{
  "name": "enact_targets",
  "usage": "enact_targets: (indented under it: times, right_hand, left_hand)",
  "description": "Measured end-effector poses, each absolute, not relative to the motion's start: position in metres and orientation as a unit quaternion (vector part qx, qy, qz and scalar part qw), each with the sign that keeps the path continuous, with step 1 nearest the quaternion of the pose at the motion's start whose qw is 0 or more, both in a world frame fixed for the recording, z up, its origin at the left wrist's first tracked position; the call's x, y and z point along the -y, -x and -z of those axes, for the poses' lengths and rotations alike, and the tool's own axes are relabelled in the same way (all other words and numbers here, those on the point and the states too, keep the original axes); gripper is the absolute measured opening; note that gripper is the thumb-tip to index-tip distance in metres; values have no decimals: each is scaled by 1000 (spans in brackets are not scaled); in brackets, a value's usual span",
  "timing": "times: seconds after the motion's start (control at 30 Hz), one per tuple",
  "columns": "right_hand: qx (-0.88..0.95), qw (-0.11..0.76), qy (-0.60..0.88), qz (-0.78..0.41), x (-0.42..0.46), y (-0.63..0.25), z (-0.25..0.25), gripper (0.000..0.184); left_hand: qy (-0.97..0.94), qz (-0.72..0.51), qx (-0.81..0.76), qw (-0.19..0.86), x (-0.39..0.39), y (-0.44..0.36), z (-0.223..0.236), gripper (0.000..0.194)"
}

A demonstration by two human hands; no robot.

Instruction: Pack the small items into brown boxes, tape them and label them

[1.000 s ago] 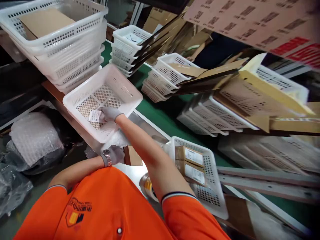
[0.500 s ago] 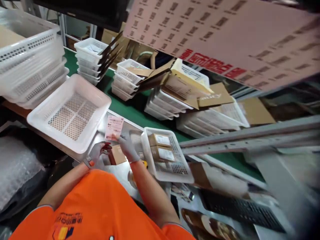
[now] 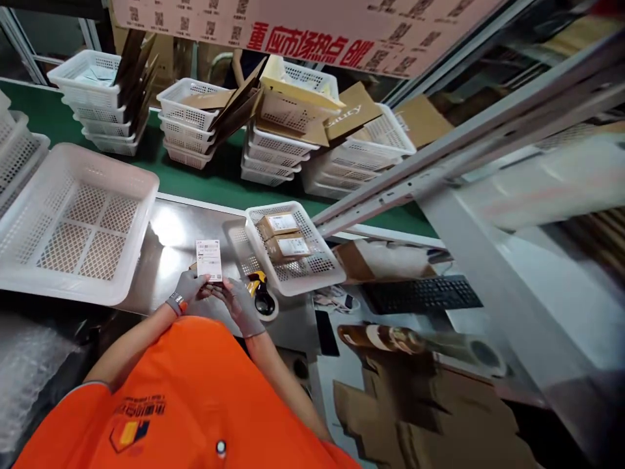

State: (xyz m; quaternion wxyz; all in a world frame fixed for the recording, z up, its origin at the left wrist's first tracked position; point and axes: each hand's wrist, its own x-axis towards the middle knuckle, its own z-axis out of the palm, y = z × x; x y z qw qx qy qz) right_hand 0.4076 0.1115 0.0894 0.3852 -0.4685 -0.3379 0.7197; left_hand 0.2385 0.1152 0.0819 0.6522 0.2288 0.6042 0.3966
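Note:
A white printed shipping label (image 3: 209, 259) stands face toward me over the metal worktop. My left hand (image 3: 193, 285), in a grey glove, pinches its lower left corner. At the lower right edge, the gloved fingers of my right hand (image 3: 238, 303) are closed on the label as well. A small brown cardboard box (image 3: 194, 266) shows only a sliver behind the label; the rest is hidden, and I cannot tell whether the fingers touch it. A yellow and black tape dispenser (image 3: 258, 290) lies just right of my right hand.
Left is a large white basket (image 3: 127, 260); right, a smaller white basket (image 3: 319, 242) holds two labelled boxes (image 3: 287, 236). Stacked baskets (image 3: 190, 133) line the green conveyor (image 3: 224, 182). A metal post (image 3: 488, 260), a keyboard (image 3: 424, 294) and cardboard (image 3: 420, 417) are at right.
My view has swung right. The label has come down over the box, and my left hand has moved from beside the box to the label's lower edge, joining my right hand.

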Motion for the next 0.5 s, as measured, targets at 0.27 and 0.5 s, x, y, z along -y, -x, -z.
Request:
enact_targets:
  times: [0.27, 0.5]
  right_hand:
    - [332, 400, 462, -718, -109, -416, -88, 63]
    - [349, 403, 479, -698, -110, -428, -79, 62]
  left_hand:
    - [-205, -401, -617, 646, -115, -253, -79, 28]
    - [-213, -384, -627, 644, -117, -261, -87, 19]
